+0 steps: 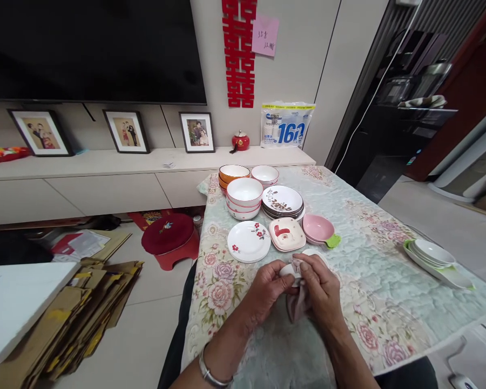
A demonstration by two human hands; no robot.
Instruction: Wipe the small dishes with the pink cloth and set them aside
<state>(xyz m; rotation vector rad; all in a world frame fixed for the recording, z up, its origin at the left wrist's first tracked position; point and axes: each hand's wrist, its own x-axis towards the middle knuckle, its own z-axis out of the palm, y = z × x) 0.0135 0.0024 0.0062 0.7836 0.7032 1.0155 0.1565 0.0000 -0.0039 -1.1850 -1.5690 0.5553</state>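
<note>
White and small, the dish (290, 274) sits between the two hands, low over the near part of the table (372, 259). The left hand (268, 286) grips it at its left side, with the thumb along the near side and the fingers curled round behind. The right hand (321, 281) is closed on a greyish-pink cloth (297, 305), pressing a fold of it to the right side of the dish; the rest of the cloth hangs below the fingers. The hands cover much of the dish, so its full shape cannot be told.

Just beyond the hands, a white plate (319, 255) is partly hidden by the right fingers. Past that, close together, stand the flowered plates (249, 241), the square dishes (287, 234) and the pink bowls (318, 228) with a green leaf-shaped handle. Behind these are the white bowls (245, 193), the dark-rimmed plates (282, 199) and the orange bowls (234, 172). Well apart to the right, small white dishes (433, 252) rest on a long dish (439, 270) with green ends.

Both forearms reach in from the near edge and converge at the dish, wrists raised and fingers bent; a silver bracelet (209, 370) circles the left one.
</note>
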